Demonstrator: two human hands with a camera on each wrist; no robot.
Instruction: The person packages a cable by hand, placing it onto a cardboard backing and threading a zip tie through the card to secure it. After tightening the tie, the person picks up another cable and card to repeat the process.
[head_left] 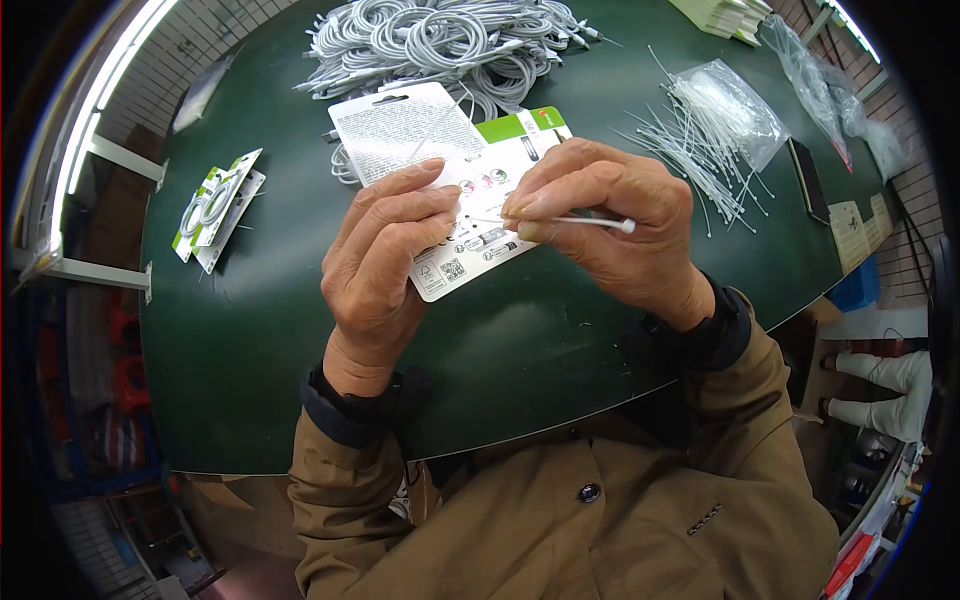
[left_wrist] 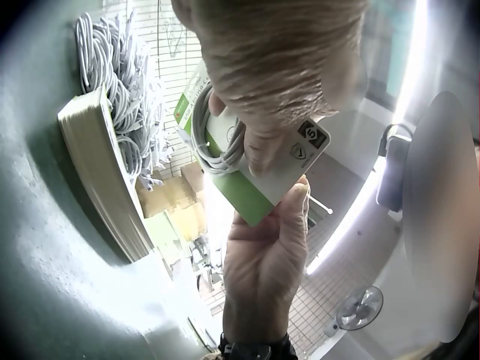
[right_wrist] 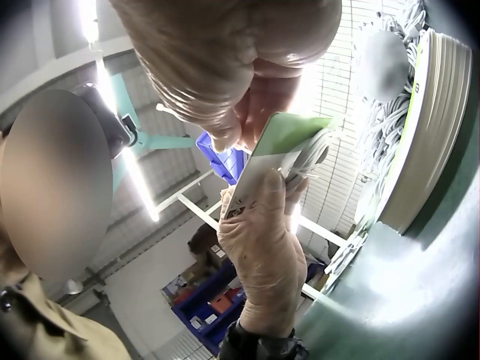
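Note:
My left hand (head_left: pixel 385 240) grips a white and green printed packaging card (head_left: pixel 435 285), fingers over its back and thumb on the other face. On that other face lies a coiled grey-white cable (left_wrist: pixel 201 135), seen in the left wrist view. With thumb and fingertips, my right hand (head_left: pixel 610 220) pinches a white cable tie (head_left: pixel 590 221) right at the card's back. The tie's head sticks out to the right of the fingers. Behind the card, a stack of similar cards (head_left: pixel 400 120) lies on the green table (head_left: pixel 520 360).
A large heap of coiled cables (head_left: pixel 430 45) fills the far side. Loose cable ties (head_left: pixel 690 165) and a clear plastic bag (head_left: pixel 735 110) lie at right, beside a dark flat object (head_left: pixel 808 180). At left sit carded cables (head_left: pixel 215 210).

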